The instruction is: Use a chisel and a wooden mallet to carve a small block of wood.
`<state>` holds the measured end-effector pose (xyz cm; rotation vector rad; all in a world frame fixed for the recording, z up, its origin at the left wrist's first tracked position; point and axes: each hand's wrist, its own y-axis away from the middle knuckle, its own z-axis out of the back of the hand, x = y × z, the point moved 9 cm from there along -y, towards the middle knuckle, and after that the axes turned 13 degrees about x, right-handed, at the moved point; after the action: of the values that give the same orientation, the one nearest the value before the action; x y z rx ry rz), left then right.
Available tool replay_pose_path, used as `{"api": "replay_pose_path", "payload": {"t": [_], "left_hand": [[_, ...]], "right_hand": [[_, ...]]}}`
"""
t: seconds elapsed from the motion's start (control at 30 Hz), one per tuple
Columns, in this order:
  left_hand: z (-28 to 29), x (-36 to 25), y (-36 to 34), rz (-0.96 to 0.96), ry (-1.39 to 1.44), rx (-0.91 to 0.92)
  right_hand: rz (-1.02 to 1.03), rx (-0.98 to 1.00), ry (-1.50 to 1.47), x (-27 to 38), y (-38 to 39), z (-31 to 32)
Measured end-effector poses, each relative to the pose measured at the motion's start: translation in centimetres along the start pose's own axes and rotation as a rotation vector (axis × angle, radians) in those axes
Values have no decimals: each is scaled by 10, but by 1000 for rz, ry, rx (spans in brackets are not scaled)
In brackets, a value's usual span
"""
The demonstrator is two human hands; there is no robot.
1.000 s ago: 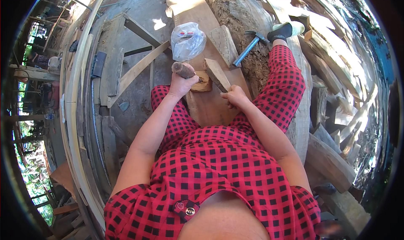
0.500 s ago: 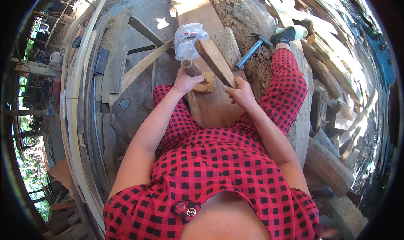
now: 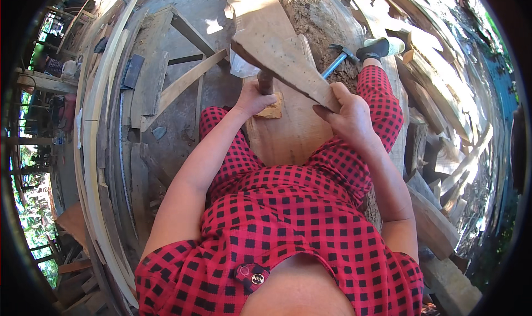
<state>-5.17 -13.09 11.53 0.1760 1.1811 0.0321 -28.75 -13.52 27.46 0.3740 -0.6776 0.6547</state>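
Observation:
My left hand [image 3: 254, 100] is wrapped round a thick, round wooden handle [image 3: 266, 84] that stands roughly upright; whatever lies below the fist is hidden. Beside that fist, a small yellowish wood block [image 3: 272, 110] rests on a wide wooden plank [image 3: 288, 138] between my legs. My right hand [image 3: 353, 113] grips the narrow end of a thick, paddle-like piece of wood [image 3: 282, 58]. Its broad end is raised above the handle and covers part of a clear plastic bag [image 3: 240, 67].
A hammer with a blue handle [image 3: 334, 67] lies to the right of the plank, by my right foot. Split timber [image 3: 443, 94] is heaped at the right. A wooden frame [image 3: 185, 88] and long strips [image 3: 102, 111] lie at the left.
The paddle-like wood in my right hand has been raised closer to the camera, its broad end swung to the left. My left hand keeps hold of the handle, shifted slightly right.

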Motion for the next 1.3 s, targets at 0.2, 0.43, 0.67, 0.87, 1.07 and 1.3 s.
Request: {"api": "replay_pose_path", "payload": {"t": [0.2, 0.43, 0.67, 0.87, 1.07, 1.3], "left_hand": [[2, 9, -6, 16, -31, -12], [2, 8, 0, -29, 34, 18], [0, 10, -7, 3, -10, 42], [3, 13, -6, -7, -20, 25], [0, 7, -7, 1, -18, 43], [20, 10, 24, -84, 62, -71]], "right_hand": [[207, -188, -210, 12, 11, 7], [-20, -17, -185, -15, -1, -2], [52, 9, 71, 0, -6, -15], [94, -41, -207, 18, 0, 12], [-25, 106, 160, -14, -3, -23], [-210, 105, -697, -75, -11, -78]]}}
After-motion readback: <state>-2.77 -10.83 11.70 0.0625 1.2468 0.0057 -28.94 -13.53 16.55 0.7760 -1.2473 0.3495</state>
